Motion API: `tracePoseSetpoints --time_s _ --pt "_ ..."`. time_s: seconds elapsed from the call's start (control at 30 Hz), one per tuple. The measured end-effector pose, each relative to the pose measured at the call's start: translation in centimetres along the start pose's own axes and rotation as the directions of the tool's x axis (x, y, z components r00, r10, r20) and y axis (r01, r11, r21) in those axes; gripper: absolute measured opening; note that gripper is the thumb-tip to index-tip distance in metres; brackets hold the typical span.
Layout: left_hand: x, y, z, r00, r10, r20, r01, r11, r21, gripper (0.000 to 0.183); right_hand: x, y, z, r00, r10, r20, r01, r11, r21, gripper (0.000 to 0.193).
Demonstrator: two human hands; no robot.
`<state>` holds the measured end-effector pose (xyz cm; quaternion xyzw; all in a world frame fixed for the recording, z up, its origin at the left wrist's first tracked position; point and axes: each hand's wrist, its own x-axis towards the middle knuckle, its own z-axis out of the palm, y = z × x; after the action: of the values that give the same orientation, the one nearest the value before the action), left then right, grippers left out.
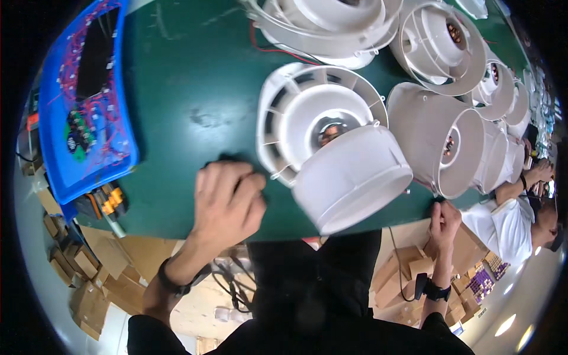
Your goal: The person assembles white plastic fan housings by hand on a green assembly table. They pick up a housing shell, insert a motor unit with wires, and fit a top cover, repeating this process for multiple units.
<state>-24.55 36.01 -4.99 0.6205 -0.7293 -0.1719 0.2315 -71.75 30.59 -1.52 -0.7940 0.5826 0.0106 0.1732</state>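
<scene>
My left hand [228, 198] rests on the green table near its front edge, fingers curled in and knuckles up. Whether anything is inside it is hidden; a dark patch shows just behind the knuckles. To its right, apart from it, a white plastic fan housing [355, 180] lies tilted, with a vented ring and copper windings [331, 133] visible in its centre. My right hand [444, 223] is closed at the table's front edge, just below another white housing [438, 139] lying on its side. Its fingertips are pressed together, and I cannot make out what they hold, if anything.
A blue tray [130, 157] at the left holds red wires, green circuit boards and a dark panel. Orange-and-black handled tools [109, 201] lie below it. More white housings [452, 44] line the back and right. A co-worker in a white shirt [503, 228] sits at the far right.
</scene>
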Motion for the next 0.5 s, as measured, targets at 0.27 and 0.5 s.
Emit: tracePoseSetpoints --time_s 0.27,0.5 --pt "-6.1 -2.5 0.9 0.958 -0.284 0.032 0.278 0.954 0.112 0.045 0.5 2.6 4.1 0.868 -0.253 -0.428 0.248 0.966 -0.068 0.017" --pt "-9.8 -2.2 0.6 0.958 -0.286 -0.039 0.286 0.925 0.249 0.046 1.7 2.1 4.3 0.808 -0.271 -0.523 0.286 0.957 -0.055 0.028"
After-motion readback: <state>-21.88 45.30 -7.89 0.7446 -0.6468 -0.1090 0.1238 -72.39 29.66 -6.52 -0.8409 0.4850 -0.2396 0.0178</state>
